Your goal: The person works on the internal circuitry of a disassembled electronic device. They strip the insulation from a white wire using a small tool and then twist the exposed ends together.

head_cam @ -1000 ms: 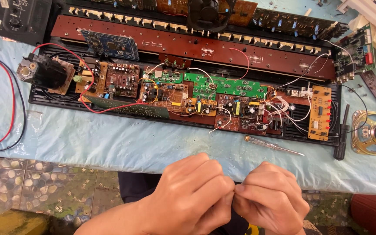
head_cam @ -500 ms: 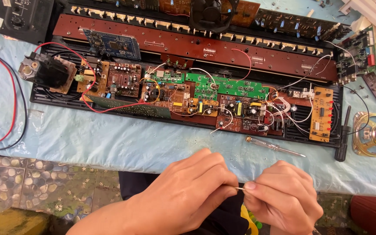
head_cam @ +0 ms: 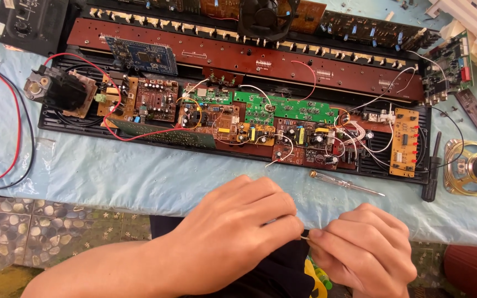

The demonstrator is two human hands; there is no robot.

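Note:
My left hand (head_cam: 238, 234) and my right hand (head_cam: 362, 248) meet just in front of the table's near edge, fingertips almost touching. A thin, pale wire or pin (head_cam: 305, 237) runs between the pinched fingers of both hands. Most of it is hidden by the fingers. Beyond the hands lies a long black chassis (head_cam: 62, 124) filled with several brown and green circuit boards (head_cam: 282, 107) joined by red and white wires. A slim screwdriver (head_cam: 346, 183) with a clear handle lies on the cloth just beyond my right hand.
A light blue cloth (head_cam: 111, 176) covers the table. A loose speaker (head_cam: 473, 168) sits at the right edge, a black unit (head_cam: 28, 25) at the far left. Red and black cables (head_cam: 12, 132) loop down the left side. Pebbled floor (head_cam: 56, 232) shows below.
My hands were pressed together one second ago. They have drawn slightly apart, and the thin wire now shows between the fingertips. The view has shifted a little.

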